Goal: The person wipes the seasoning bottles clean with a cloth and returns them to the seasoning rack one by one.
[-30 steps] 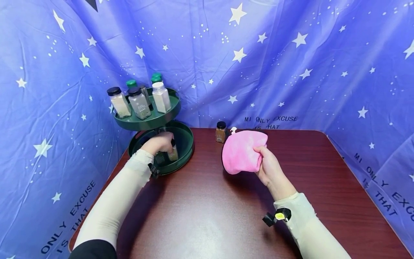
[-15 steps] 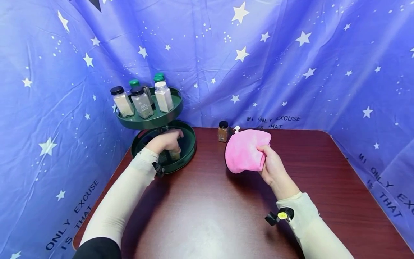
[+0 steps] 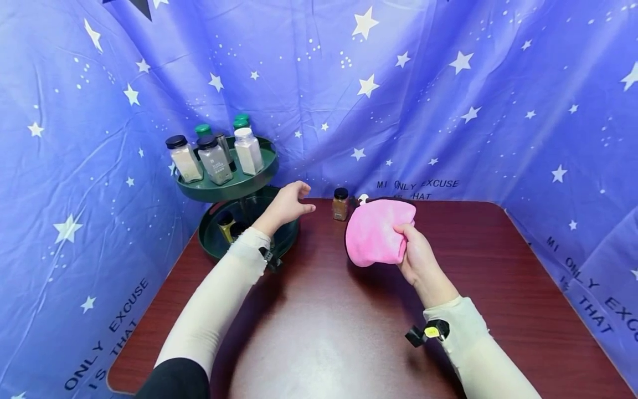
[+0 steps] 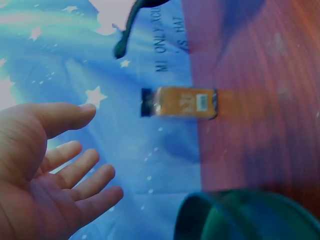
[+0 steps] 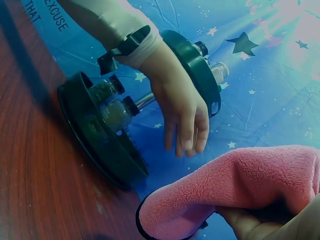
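Observation:
My left hand (image 3: 288, 205) is in the air at the right side of a two-tier green spice rack (image 3: 226, 191), holding nothing. In the left wrist view its fingers and thumb are spread apart, pointing toward a spice jar (image 4: 186, 102) with orange-brown contents and a black lid. That jar stands upright on the table near the back edge. My right hand (image 3: 421, 263) grips a folded pink fleece cloth (image 3: 374, 235) with dark edging, thumb on top. The cloth is held above the table, right of the jar; a white tab (image 3: 363, 198) shows at its far edge.
The rack's upper tier bears several jars, among them a white-lidded jar (image 3: 248, 151) and a black-lidded grey jar (image 3: 215, 160). Jars also stand in the lower tier, including a yellowish jar (image 5: 117, 116). A blue star-patterned curtain (image 3: 319, 100) surrounds the dark red table (image 3: 319, 310).
My left hand has let go of a jar in the lower tier, come out of the rack and moved right, toward the orange-brown jar. My right hand and the pink cloth stay nearly still.

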{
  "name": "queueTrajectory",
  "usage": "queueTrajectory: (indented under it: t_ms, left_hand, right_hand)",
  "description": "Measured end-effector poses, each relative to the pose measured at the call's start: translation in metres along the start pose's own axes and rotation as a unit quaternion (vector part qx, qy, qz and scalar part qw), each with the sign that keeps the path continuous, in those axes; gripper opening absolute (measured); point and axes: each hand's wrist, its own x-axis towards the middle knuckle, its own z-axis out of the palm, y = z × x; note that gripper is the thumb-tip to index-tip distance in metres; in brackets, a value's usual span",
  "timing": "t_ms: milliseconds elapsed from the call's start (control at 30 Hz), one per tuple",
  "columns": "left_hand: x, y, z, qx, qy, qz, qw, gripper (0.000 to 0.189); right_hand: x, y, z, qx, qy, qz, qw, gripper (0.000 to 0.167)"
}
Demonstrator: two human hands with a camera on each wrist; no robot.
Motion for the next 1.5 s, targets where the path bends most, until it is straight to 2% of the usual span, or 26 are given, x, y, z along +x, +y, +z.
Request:
queueTrajectory:
  t_ms: [100,433,633,800,1033,1267,1500]
  left_hand:
    - [0.005,0.003,0.014,-0.006,0.006,-0.006,1.0000,0.053]
    - [0.028,0.002,0.055,0.021,0.039,-0.022,0.9988,0.064]
    - [0.040,-0.001,0.076,-0.004,0.047,-0.046,0.9978,0.070]
    - [0.049,-0.003,0.092,-0.034,0.072,-0.080,0.9936,0.073]
    - [0.058,-0.002,0.111,-0.046,0.089,-0.123,0.9873,0.080]
    - [0.066,0.000,0.124,-0.055,0.110,-0.138,0.9827,0.083]
    - [0.069,0.008,0.134,-0.066,0.119,-0.157,0.9782,0.074]
  right_hand:
    - [-0.001,-0.001,-0.001,-0.002,0.003,-0.006,1.0000,0.020]
    - [0.000,-0.005,-0.006,-0.011,0.001,-0.030,0.9995,0.019]
    - [0.000,-0.008,-0.006,-0.006,0.008,-0.030,0.9995,0.018]
    - [-0.001,-0.010,-0.007,-0.006,0.011,-0.029,0.9995,0.017]
    - [-0.001,-0.011,-0.006,-0.013,0.017,-0.032,0.9993,0.018]
    - [-0.002,-0.012,-0.006,-0.009,0.018,-0.036,0.9992,0.017]
    - [-0.003,-0.015,-0.006,-0.011,0.020,-0.037,0.9990,0.017]
